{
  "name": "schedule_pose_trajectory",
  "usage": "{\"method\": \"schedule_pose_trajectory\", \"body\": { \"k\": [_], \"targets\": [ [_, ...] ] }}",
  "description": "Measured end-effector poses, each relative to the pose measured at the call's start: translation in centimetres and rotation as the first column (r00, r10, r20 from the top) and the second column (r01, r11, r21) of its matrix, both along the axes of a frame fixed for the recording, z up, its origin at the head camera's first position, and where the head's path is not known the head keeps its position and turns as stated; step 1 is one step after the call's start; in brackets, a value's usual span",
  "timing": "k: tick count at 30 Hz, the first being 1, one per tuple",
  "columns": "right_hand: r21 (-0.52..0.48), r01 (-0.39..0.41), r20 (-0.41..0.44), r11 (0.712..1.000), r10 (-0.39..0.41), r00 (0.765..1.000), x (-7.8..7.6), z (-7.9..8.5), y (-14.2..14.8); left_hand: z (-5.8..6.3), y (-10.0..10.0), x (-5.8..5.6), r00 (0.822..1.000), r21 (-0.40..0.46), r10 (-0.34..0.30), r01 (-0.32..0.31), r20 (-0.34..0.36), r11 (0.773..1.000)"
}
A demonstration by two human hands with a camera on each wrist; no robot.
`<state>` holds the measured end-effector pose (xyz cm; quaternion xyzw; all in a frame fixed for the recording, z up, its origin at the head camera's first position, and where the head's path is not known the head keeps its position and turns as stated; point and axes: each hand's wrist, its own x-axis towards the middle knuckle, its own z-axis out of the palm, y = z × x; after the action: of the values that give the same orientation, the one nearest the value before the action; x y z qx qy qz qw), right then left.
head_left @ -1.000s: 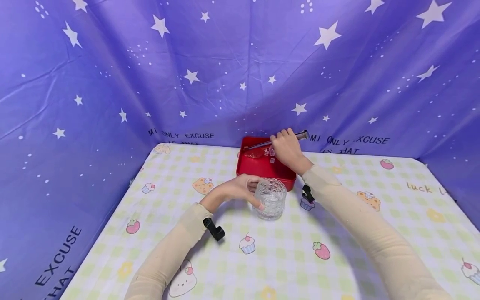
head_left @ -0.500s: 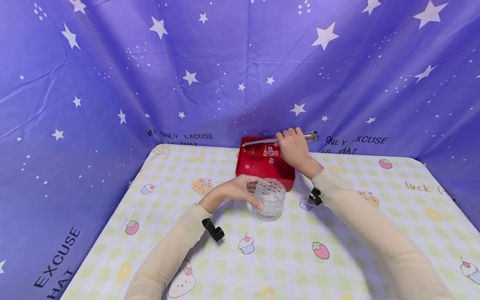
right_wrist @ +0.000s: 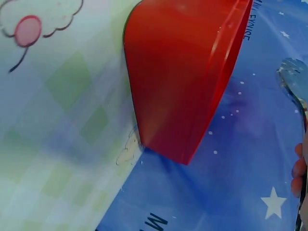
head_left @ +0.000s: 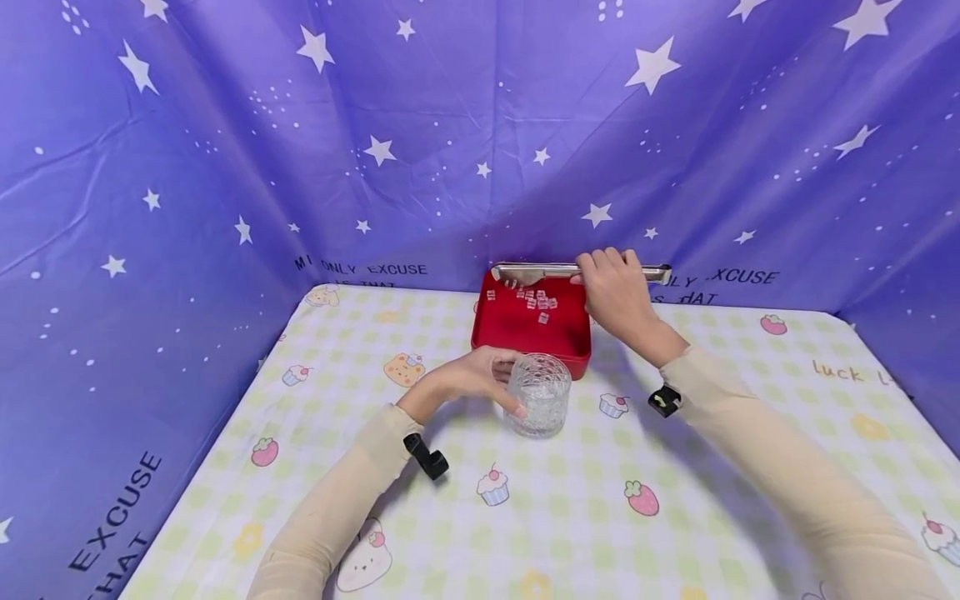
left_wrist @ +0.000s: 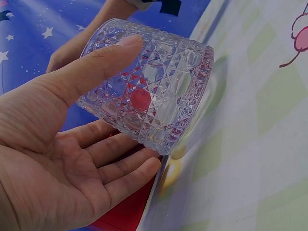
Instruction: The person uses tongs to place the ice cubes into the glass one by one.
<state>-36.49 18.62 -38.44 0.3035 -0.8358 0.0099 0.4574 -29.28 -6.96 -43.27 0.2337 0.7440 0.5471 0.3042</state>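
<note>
A clear textured glass (head_left: 542, 398) stands on the table in front of the red tray (head_left: 517, 340). My left hand (head_left: 476, 377) holds it from the left, thumb on the near side and fingers behind; the left wrist view shows the thumb across the patterned wall. Several small clear cubes (head_left: 543, 304) lie in the tray, mostly toward its back. Above the tray's back right corner, my right hand (head_left: 617, 293) grips metal tongs (head_left: 536, 271), held level with the tips to the left. Whether a cube sits between the tips, I cannot tell.
A checked tablecloth (head_left: 570, 517) with printed cupcakes and strawberries covers the table. Behind it and to the sides hangs a purple-blue curtain (head_left: 442, 208) with stars, close to the tray's back edge. In the right wrist view the tray's red side wall (right_wrist: 173, 77) rises beside the cloth.
My right hand has moved right and slightly up, drawing the tongs back and lifting them toward the tray's rear edge. More cubes show in the tray. The left hand and glass stay put.
</note>
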Motion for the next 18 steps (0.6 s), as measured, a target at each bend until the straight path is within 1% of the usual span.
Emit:
{"method": "schedule_pose_trajectory", "body": {
  "k": [2,5,8,10,12,18],
  "targets": [
    [0.002,-0.015,-0.020,1.000,0.015,1.000,0.4,0.3,0.3,0.0,0.0,0.0,1.000,-0.004,-0.004,0.004,-0.003,1.000],
    [0.019,-0.035,-0.025,0.999,0.035,0.999,1.0,0.8,0.9,0.0,0.0,0.0,1.000,-0.008,-0.010,0.010,-0.001,1.000],
    [0.040,-0.047,0.006,0.998,0.047,0.999,1.7,1.4,1.5,0.0,0.0,0.0,1.000,-0.010,-0.009,0.009,0.002,1.000],
    [0.036,-0.069,0.026,0.997,0.068,0.997,2.1,1.7,2.0,0.0,0.0,0.0,1.000,-0.017,-0.002,0.001,-0.002,1.000],
    [0.032,-0.095,0.046,0.995,0.094,0.995,2.4,2.0,2.4,0.1,0.0,0.0,1.000,-0.025,0.003,-0.003,-0.003,1.000],
    [0.039,-0.184,0.065,0.982,0.182,0.981,3.3,2.7,3.5,0.1,0.0,-0.1,1.000,-0.029,0.007,-0.007,0.004,1.000]
  ]
}}
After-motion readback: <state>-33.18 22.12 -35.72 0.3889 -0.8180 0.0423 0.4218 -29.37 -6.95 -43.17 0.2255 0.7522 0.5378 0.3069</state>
